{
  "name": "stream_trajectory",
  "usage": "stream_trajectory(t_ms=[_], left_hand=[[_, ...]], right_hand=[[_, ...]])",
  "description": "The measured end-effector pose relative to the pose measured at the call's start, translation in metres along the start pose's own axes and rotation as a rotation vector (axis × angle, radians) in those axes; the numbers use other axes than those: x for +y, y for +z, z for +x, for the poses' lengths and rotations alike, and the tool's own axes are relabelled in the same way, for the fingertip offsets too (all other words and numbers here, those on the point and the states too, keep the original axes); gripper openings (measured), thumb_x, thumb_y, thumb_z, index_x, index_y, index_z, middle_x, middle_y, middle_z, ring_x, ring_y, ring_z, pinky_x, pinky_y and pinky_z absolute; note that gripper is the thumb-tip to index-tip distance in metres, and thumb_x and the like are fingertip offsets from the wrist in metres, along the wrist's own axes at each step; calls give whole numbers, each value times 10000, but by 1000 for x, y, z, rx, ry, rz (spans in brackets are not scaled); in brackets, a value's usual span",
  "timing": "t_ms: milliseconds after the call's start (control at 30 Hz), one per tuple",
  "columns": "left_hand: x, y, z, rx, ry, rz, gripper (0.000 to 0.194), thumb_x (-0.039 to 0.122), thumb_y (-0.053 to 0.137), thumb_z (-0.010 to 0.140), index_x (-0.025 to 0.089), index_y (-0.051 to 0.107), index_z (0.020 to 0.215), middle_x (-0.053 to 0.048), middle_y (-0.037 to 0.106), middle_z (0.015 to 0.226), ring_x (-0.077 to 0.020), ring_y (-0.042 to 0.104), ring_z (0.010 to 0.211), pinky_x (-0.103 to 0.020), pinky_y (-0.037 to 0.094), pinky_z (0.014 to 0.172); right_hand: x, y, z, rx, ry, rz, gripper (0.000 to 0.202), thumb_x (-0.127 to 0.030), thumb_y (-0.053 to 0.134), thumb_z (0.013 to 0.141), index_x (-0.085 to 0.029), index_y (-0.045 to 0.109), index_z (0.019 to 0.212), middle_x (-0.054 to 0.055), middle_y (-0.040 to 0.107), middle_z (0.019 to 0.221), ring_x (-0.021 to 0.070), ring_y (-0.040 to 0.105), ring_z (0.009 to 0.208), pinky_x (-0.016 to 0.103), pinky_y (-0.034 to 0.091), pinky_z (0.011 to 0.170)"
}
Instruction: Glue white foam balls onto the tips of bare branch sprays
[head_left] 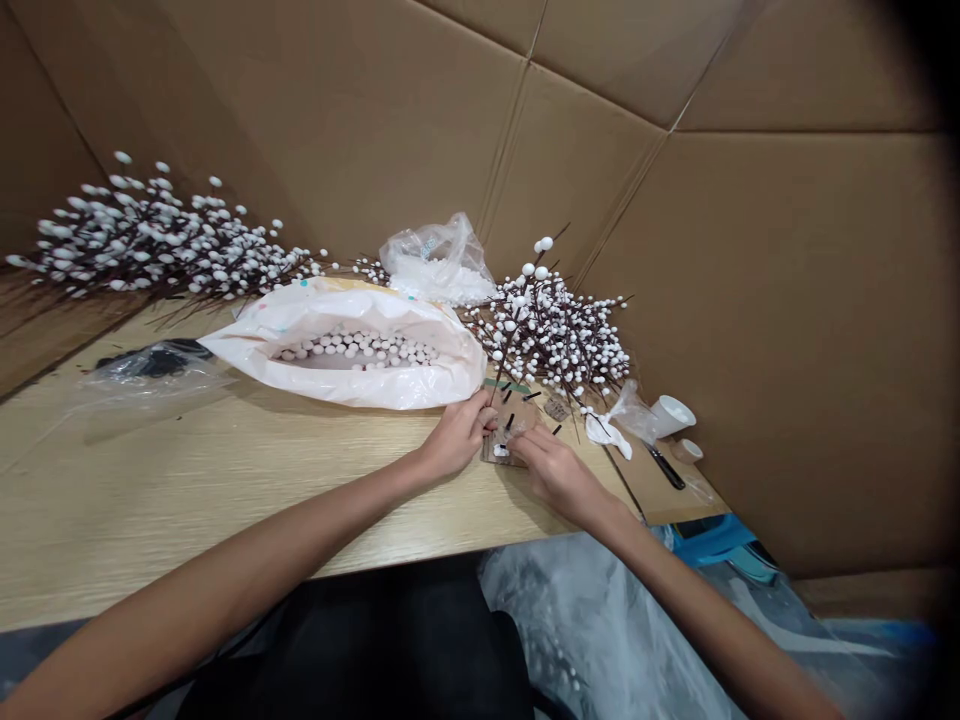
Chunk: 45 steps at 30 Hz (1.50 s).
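My left hand (456,437) is closed around the lower end of an artificial berry branch (516,325), a thin dark stem with white berries near its top, which leans up and to the right. Close beside it, my right hand (553,468) has its fingers pinched together over a small piece of cardboard (491,447). What those fingers hold, if anything, is too small to make out. Short black pieces (510,421) lie scattered on and around the cardboard. A white plastic bag (352,388), opened wide, holds many loose white berries (375,348) just left of my hands.
White-berried branches are heaped at the left (157,240) and right (562,330). Between them sits a clear bag (439,265) of white bits. A black-handled knife (666,467) and white cup (673,415) lie right. Cardboard walls (337,130) enclose the wooden table (225,500).
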<state>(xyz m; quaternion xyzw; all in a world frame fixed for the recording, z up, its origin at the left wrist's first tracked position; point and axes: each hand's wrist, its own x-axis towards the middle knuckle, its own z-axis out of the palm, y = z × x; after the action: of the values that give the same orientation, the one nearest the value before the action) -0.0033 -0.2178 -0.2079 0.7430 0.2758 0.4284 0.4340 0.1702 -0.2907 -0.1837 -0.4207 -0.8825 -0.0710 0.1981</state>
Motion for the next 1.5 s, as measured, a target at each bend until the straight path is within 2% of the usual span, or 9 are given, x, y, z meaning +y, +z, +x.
stream_trajectory(t_ms=[233,533,867,1233,1500], left_hand=[[-3,1,-1,-1,6,-27,123,187,419,901,193,462,787,5,529,744,-164,633,769,-245,533,680],[-1,0,-1,1,4,-28,108,172,423,881,194,461,782,12,545,718,-160,631,755,-237,529,666],[0,0,-1,7,-4,-8,100,150,421,864,191,468,786,12,540,710,-166,633,745,-246,524,658],[0,1,-1,5,-7,5,114,128,431,862,190,470,775,15,546,714,-156,636,748,-246,535,684],[-2,1,0,2,-5,-4,105,148,428,868,191,463,778,17,529,710,-157,633,732,-255,543,673]], right_hand=[[-7,-3,-1,52,-27,-15,361,91,372,719,-165,573,876,74,618,777,202,552,746,296,488,664],[-5,-3,-7,203,15,5,331,37,377,827,-179,561,998,73,659,849,196,593,777,320,507,709],[-1,8,-12,153,81,36,304,29,391,814,-176,591,917,84,651,815,210,577,758,330,485,689],[-1,3,-9,131,122,198,277,5,420,810,-162,612,919,81,696,837,203,623,771,320,507,716],[-3,-7,-5,121,304,332,288,-7,465,753,-189,661,858,42,728,811,181,676,735,276,515,669]])
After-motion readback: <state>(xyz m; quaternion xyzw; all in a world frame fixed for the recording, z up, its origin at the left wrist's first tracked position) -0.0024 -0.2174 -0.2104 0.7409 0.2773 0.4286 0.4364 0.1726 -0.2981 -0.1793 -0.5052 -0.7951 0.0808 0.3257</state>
